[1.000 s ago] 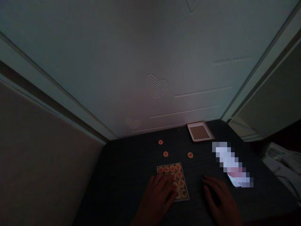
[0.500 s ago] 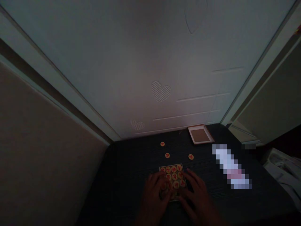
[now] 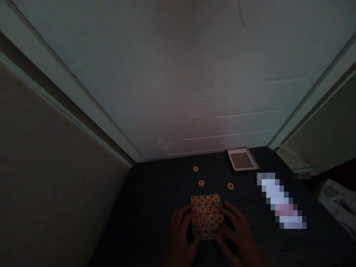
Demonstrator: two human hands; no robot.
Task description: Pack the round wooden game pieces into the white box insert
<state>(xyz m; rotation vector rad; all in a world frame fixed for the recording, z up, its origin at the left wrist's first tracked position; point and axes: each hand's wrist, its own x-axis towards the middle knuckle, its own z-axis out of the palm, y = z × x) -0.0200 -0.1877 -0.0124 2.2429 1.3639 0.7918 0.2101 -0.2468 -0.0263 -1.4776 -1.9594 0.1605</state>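
Observation:
A square box [image 3: 205, 195] lies on the dark table, filled with rows of round Chinese chess pieces [image 3: 204, 219], most marked in red. One piece in the lowest row has a dark mark. My left hand [image 3: 182, 231] is at the box's left side, fingers apart, its fingertips over the pieces along that edge. On the other side, my right hand [image 3: 236, 231] has its fingers spread, their tips at the right edge and over the lower right corner. The fingers partly cover the pieces at both sides. I see nothing gripped in either hand.
Three loose pieces lie beyond the box: one far back [image 3: 195, 168], one nearer [image 3: 201, 183] and one to the right [image 3: 230, 186]. A shallow box lid [image 3: 243, 161] sits by the white panel [image 3: 167, 92]. A pixelated item [image 3: 280, 200] lies at right.
The left hand's fingers have moved apart and left, uncovering more pieces on the box's left side. The right hand stays at the right side. The view has shifted slightly.

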